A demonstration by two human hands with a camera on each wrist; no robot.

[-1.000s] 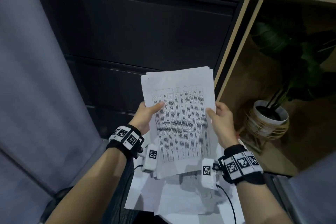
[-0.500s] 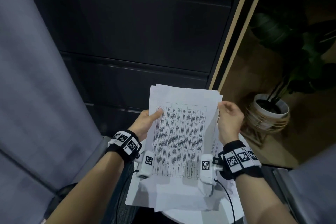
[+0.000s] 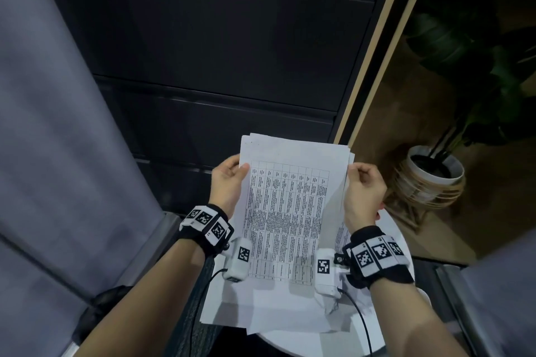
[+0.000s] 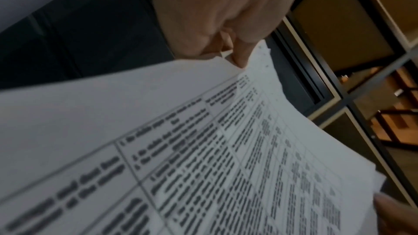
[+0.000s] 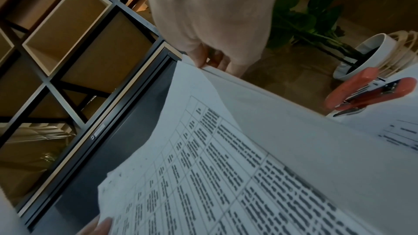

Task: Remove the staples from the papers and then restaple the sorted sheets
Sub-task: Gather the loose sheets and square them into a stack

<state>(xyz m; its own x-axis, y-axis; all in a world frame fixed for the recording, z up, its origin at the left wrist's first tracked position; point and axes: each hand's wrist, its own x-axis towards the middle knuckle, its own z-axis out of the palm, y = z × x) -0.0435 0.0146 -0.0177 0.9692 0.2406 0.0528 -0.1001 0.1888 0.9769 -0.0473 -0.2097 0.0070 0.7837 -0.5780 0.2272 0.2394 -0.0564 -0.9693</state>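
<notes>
A stack of printed sheets (image 3: 290,206) with a text table stands nearly upright over a small white round table (image 3: 400,240). My left hand (image 3: 229,179) pinches its left edge, thumb on the front page. My right hand (image 3: 364,185) grips the right edge near the top, fingers curled round it. The same stack (image 4: 226,149) fills the left wrist view, and the stack (image 5: 248,167) fills the right wrist view too. A red stapler (image 5: 366,92) lies on papers at the table's right. More loose sheets (image 3: 261,316) lie flat under the stack.
A dark filing cabinet (image 3: 220,46) stands straight ahead. A potted plant (image 3: 432,171) in a white pot sits on the floor at the right. Grey upholstery (image 3: 58,124) rises on the left. Wooden shelving (image 5: 68,29) stands above the cabinet.
The stack has come lower and been squared up. My right hand has slid from the front of the page up to the right edge; my left thumb has moved up toward the top left corner.
</notes>
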